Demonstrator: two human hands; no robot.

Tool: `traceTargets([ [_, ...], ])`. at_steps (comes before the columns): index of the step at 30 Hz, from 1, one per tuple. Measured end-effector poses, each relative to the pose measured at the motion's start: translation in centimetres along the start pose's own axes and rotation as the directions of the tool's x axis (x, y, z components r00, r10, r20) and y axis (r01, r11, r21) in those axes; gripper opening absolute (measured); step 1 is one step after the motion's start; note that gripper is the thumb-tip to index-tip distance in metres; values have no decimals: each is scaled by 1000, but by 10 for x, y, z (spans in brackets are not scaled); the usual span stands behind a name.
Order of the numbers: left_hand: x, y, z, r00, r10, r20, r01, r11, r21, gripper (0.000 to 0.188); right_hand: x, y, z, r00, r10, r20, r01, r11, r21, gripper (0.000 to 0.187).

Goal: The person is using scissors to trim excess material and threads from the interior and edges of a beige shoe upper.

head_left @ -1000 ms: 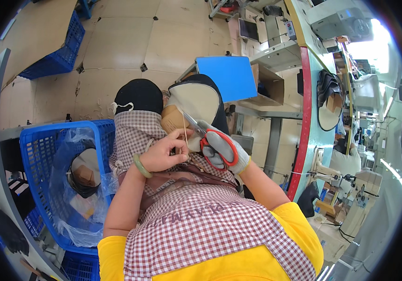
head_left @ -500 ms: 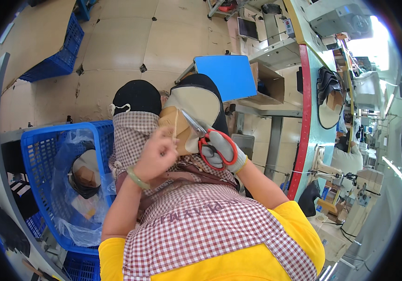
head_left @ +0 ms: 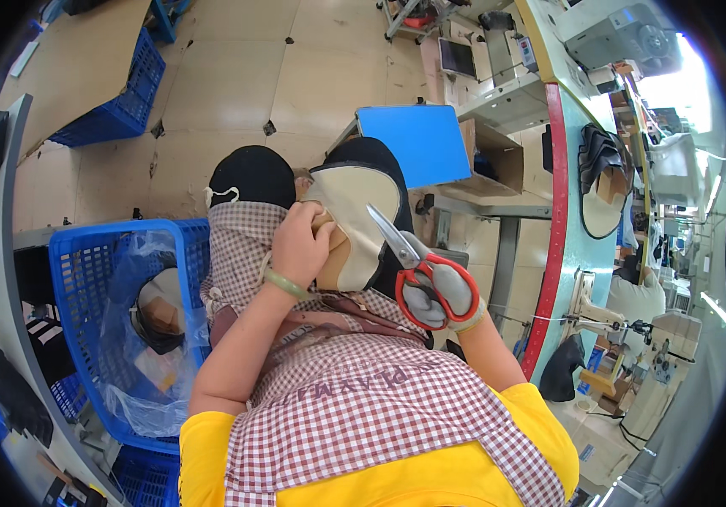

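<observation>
Across my lap lies a rounded cream piece point(head_left: 361, 198) with a black edge, and a smaller tan piece point(head_left: 335, 259) rests on it. My left hand point(head_left: 300, 247), bare, with a pale green bangle at the wrist, is closed with its fingertips at the tan piece's upper edge; the fingers partly hide what they grip. A pale strip point(head_left: 265, 265) shows beside that wrist. My right hand point(head_left: 450, 291), in a grey glove, grips the red handles of a pair of scissors point(head_left: 399, 243). Their blades point up and left, over the cream piece, nearly together.
A blue plastic basket point(head_left: 118, 235) lined with clear film stands at my left, with a dark-edged cream piece point(head_left: 160, 308) inside. Ahead are a blue board point(head_left: 414, 144) and an open cardboard box point(head_left: 496, 156). A red-edged table point(head_left: 546, 253) with stacked dark pieces runs along the right.
The scissors have moved right and down, away from the tan piece. My left hand has shifted up and right from holding a thin strip to the tan piece's upper edge.
</observation>
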State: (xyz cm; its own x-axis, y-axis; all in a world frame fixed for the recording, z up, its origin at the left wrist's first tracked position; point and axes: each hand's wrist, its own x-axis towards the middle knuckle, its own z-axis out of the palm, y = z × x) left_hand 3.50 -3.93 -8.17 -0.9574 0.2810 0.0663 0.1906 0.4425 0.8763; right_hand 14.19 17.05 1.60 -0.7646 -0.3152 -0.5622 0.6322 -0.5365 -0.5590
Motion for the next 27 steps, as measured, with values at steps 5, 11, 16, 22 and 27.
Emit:
traceTargets([
  [5,-18,21,5,992,119,35,-119,993,-3,19,24,-5,0,998,-23,55,38,958,-283,78],
  [11,5,15,16,977,-1,213,-10,999,51,27,36,22,-27,997,35,-63,-44,988,-151,65],
  [16,-3,11,29,995,51,89,-46,997,-58,21,26,31,-30,993,15,-120,-32,990,-139,67],
  [22,-10,8,32,996,-79,27,84,962,-260,13,12,24,-15,995,-2,-102,-28,956,-291,71],
  [27,-13,6,32,931,-334,149,359,759,-542,13,7,30,-19,995,71,-63,-83,974,-213,74],
])
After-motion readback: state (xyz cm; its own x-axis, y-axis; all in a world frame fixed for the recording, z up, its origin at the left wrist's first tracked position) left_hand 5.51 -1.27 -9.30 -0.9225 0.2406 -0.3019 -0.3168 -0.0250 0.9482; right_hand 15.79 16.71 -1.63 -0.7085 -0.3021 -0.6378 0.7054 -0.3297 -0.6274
